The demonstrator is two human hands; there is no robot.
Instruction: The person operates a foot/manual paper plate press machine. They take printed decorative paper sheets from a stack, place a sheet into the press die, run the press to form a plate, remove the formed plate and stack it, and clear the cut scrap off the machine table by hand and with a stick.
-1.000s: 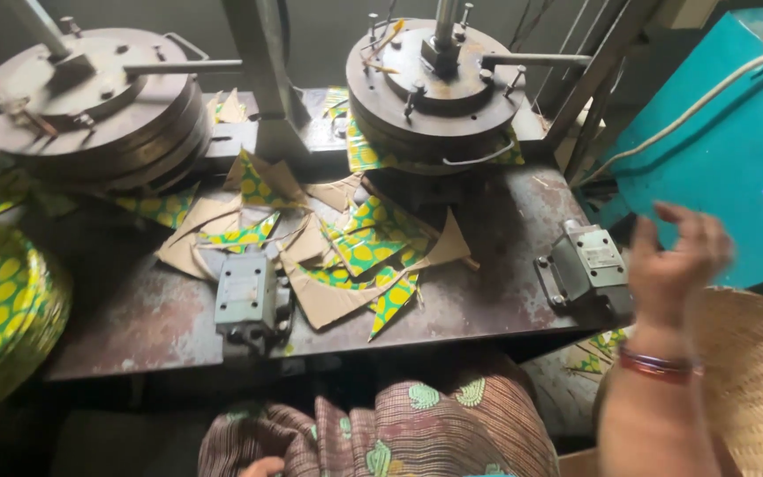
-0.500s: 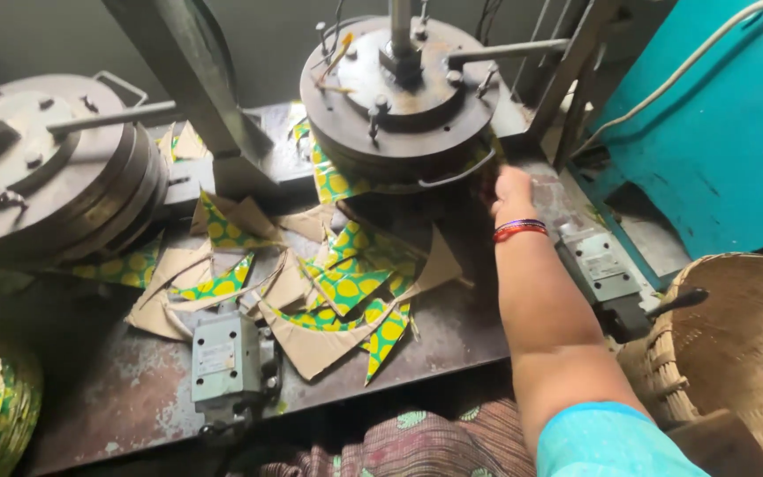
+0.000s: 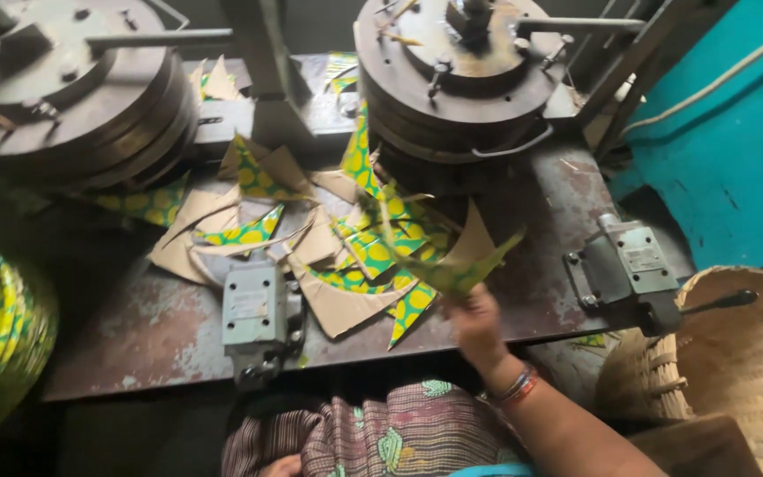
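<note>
The right hand was bare, with no glove and no ring that could be made out. At its wrist sat a stack of thin bangles, red with darker bands among them. The forearm below was uncovered, and a sliver of light blue sleeve showed at the bottom edge. Over the lap lay a striped cloth in dull purple and brown, printed with green leaf shapes. Only a small bare part of the left hand showed at the bottom edge
</note>
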